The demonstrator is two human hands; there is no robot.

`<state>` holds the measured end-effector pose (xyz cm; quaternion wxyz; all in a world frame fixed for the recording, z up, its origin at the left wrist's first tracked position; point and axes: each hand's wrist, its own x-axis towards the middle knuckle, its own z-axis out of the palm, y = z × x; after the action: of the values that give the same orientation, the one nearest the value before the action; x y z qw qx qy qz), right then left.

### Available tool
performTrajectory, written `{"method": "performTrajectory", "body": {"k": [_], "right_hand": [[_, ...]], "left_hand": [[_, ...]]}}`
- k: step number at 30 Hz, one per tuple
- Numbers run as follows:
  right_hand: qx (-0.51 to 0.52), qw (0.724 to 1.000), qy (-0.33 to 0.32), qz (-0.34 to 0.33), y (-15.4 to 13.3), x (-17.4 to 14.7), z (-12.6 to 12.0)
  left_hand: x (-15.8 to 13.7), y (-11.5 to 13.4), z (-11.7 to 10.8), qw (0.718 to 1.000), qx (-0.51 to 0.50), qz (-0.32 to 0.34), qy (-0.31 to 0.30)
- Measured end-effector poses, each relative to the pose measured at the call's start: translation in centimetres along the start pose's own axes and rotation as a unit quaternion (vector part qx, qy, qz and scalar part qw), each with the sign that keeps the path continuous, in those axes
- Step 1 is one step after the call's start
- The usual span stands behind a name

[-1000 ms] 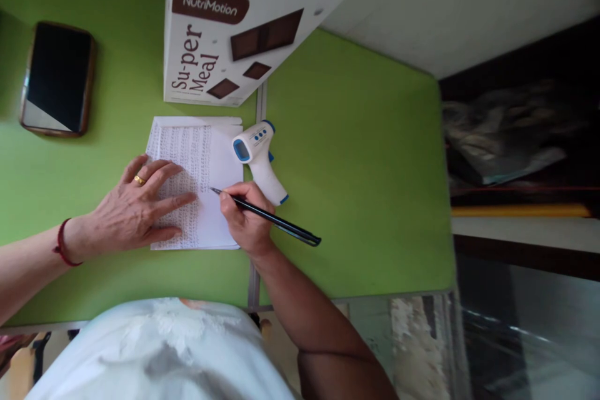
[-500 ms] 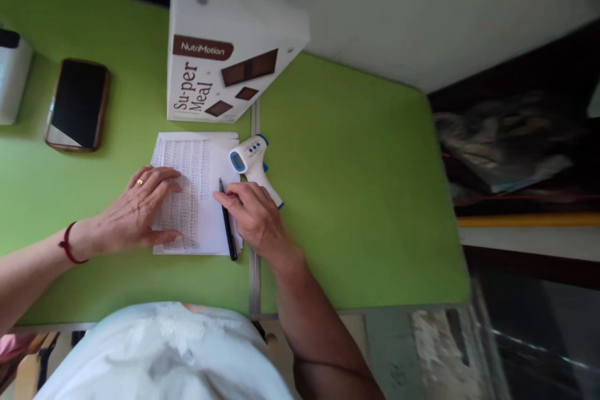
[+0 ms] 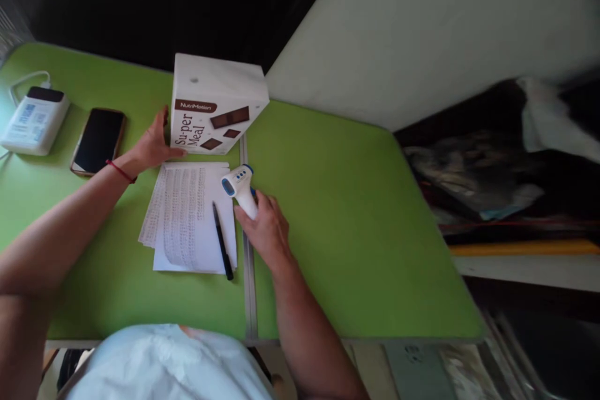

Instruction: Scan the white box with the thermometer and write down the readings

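Observation:
My right hand (image 3: 266,228) is closed around the handle of a white and blue infrared thermometer (image 3: 240,184), its small screen facing left. My left hand (image 3: 154,142) is at the left side of a white box (image 3: 220,100) printed with "Su-per Meal". Its fingers are spread along the box's side, the thumb by the lower front corner; I cannot tell how firmly they touch. Between my arms lie sheets of paper (image 3: 180,219) covered with small handwriting, slightly fanned out. A black pen (image 3: 222,242) rests on the right part of the top sheet.
A phone (image 3: 99,140) lies dark on the green table (image 3: 347,231), left of the box. Farther left is a white power bank (image 3: 35,122) with a cable. A seam (image 3: 250,300) crosses the table, and a pale wall (image 3: 398,25) rises behind it.
My left hand has gone from the papers forward to the box's left side. My right hand has taken hold of the thermometer's handle. The view has tilted up, and a lower sheet shows more.

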<state>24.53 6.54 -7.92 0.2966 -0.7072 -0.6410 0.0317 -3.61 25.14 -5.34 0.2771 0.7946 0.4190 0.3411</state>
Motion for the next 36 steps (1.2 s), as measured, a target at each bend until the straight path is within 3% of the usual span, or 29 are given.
{"method": "performTrajectory", "body": {"k": [3,5,9,12,19,24,36], "right_hand": [[0.114,0.993,0.021,0.022,-1.0,0.1,0.0],[0.225,0.973,0.009,0.043,-2.2,0.0,-0.3],[0.439,0.894,-0.061,0.069,-4.5,-0.5,-0.7],[0.521,0.848,-0.071,0.065,-5.5,-0.7,-0.3],[0.491,0.865,-0.032,0.096,-5.5,-0.5,1.0],[0.47,0.878,-0.048,0.076,-5.6,-0.6,1.4],[0.477,0.871,-0.057,0.106,-5.8,-0.9,1.8]], "left_hand": [[0.5,0.1,0.4,0.999,-0.039,-0.024,0.012],[0.2,0.7,0.1,0.997,-0.053,-0.047,0.019],[-0.7,3.2,-0.1,0.989,-0.116,-0.092,-0.004],[-1.3,5.2,0.5,0.98,-0.162,-0.107,-0.033],[-1.7,5.3,1.3,0.984,-0.135,-0.1,-0.051],[-1.3,4.7,0.8,0.988,-0.105,-0.088,-0.068],[-1.1,4.5,0.7,0.988,-0.103,-0.081,-0.078]]}}
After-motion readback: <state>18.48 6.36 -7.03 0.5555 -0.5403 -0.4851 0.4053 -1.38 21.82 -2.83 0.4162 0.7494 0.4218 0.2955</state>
